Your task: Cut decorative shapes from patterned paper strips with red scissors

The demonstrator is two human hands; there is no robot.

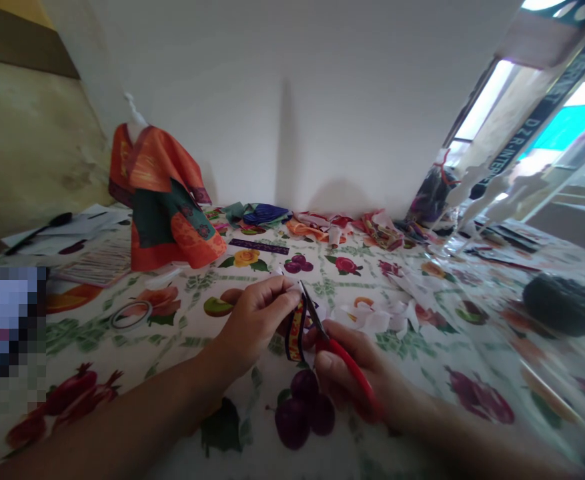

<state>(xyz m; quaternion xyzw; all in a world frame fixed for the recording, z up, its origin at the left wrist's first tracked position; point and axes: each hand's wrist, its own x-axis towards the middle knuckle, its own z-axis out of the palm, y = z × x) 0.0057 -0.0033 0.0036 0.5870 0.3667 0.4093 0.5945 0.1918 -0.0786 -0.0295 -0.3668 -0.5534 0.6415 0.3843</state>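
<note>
Near the middle of the view, my left hand (265, 313) pinches the upper end of a dark patterned ribbon (296, 333) with yellow and red motifs. A bit of white material shows at its fingertips. My right hand (352, 367) is wrapped round the handles of red-handled scissors (359, 380). The scissor blades point up and away, beside the ribbon and close to my left fingertips. Whether the blades touch the ribbon or the white bit, I cannot tell. The ribbon's lower part hangs in a curve above the tablecloth.
A small dress form in an orange and green dress (167, 200) stands at the back left. A tape roll (131, 315) lies in front of it. Fabric scraps (322, 227) line the wall, white scraps (387, 317) lie centre right, and a dark bundle (567, 303) sits at right.
</note>
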